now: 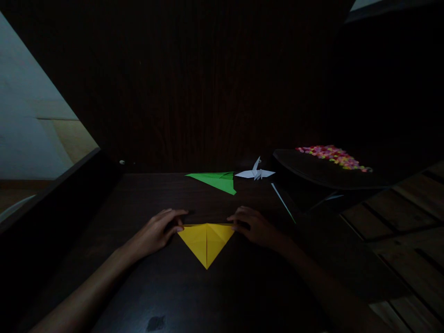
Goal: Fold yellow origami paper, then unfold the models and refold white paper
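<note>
A yellow paper point(206, 240), folded into a triangle that points toward me with a crease down its middle, lies on the dark wooden table point(145, 194). My left hand point(157, 231) presses its fingertips on the paper's left corner. My right hand point(251, 224) rests its fingers on the right corner. Both hands lie flat on the table, fingers slightly curled.
Behind the yellow paper lie a green folded paper point(217, 179) and a white paper crane point(255, 173). A dark tray point(312, 171) with colourful small pieces point(333, 156) sits at the right. The table's right edge drops to a wooden floor point(409, 240). The scene is dim.
</note>
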`<state>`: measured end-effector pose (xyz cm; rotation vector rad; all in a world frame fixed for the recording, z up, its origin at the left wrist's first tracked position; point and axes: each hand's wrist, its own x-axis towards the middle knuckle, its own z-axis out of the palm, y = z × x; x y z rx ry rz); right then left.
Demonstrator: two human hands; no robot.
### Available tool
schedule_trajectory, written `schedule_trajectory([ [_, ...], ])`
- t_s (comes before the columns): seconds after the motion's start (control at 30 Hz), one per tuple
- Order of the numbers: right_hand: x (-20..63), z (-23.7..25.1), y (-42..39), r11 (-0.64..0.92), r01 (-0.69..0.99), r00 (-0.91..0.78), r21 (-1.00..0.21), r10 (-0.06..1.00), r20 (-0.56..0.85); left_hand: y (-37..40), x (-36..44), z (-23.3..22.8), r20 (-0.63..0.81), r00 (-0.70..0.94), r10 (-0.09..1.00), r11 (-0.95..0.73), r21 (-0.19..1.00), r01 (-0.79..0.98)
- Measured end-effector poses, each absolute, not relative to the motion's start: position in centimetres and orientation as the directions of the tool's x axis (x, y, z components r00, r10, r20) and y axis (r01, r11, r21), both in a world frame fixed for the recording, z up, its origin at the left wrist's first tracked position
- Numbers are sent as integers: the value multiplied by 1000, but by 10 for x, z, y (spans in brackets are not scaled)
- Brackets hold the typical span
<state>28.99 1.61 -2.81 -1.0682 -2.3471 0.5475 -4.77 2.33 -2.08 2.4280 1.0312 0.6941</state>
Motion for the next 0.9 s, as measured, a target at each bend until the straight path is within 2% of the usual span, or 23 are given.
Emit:
schedule_trajectory([
  [0.2, 288, -26, 15, 685, 562, -604, -464, 723, 336, 22, -45, -15, 305, 653, 693, -709, 450, 543],
  [0.43, 285, -21, 8, 795, 580, -702, -177, 598, 386, 19, -44, -6, 304, 729, 614, -786, 324, 527],
  [0.53, 283, -17, 4, 795, 597, -720, -112, 592, 363, 17, -45, -4, 274, 750, 602, -797, 263, 543],
  [0.73, 283, -13, -2, 776, 625, -738, -81, 622, 261, 10, -45, 3, 202, 766, 610, -791, 214, 573],
  [0.9, 284, -5, -8, 772, 623, -742, -126, 634, 218, 5, -43, 10, 125, 788, 602, -793, 212, 572],
])
